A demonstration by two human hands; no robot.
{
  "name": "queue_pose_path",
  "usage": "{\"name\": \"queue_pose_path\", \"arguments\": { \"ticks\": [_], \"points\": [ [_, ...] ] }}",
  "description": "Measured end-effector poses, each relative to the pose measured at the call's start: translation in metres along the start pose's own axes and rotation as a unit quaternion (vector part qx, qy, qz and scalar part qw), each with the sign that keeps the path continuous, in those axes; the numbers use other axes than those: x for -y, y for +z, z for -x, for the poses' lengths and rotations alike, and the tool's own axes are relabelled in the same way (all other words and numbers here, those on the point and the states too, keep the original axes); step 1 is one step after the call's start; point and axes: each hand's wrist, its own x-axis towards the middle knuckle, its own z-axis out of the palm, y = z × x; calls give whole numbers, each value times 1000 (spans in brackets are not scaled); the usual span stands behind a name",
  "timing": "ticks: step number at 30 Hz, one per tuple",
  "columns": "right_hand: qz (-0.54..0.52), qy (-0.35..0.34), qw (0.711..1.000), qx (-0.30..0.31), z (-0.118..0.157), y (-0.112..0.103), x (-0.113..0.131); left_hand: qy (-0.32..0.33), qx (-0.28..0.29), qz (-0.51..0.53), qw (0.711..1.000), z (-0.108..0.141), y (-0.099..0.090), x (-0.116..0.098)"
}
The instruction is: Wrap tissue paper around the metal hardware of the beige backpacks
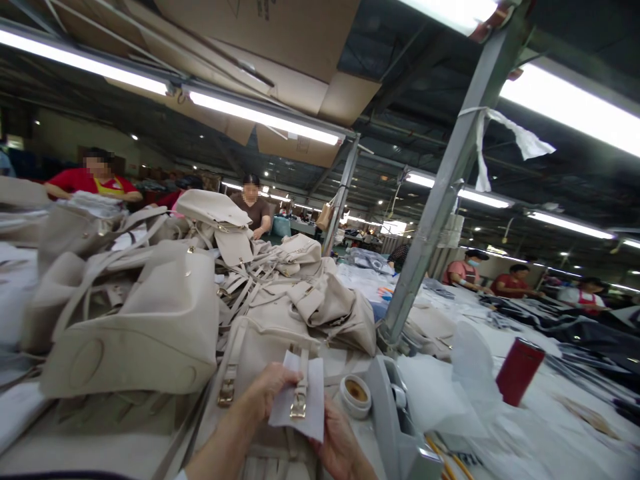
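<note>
A beige bag [270, 340] lies in front of me, with a buckled strap [303, 377] running down it. Behind the strap's metal buckle [298, 408] sits a thin white sheet [314, 393]. My left hand [273, 390] is closed at the sheet's left side, its thumb pressed on the sheet and strap. At the lower right edge, my right hand [337, 437] pinches the same sheet; its fingertips are partly hidden behind it. A second buckle [227, 390] shows on the bag, left of my left hand.
Beige bags [140, 313] are heaped at the left and ahead. To the right stand a round white tub [355, 396], a grey tape dispenser [395, 413], white wrapping sheets [440, 400] and a red box [520, 371]. A metal post [430, 200] rises beyond. Several people work farther off.
</note>
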Motion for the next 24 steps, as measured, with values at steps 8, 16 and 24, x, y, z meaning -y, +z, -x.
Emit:
{"name": "queue_pose_path", "arguments": {
  "ticks": [8,16,24],
  "points": [
    [30,-100,988,-114,-19,8,-25,71,-42,-46,996,2,8,11],
    [54,-106,986,-119,-17,8,-26,65,13,-61,996,22,-1,5],
    [87,-130,978,-138,-25,10,-31,66,91,-87,990,39,-8,1]
  ]
}}
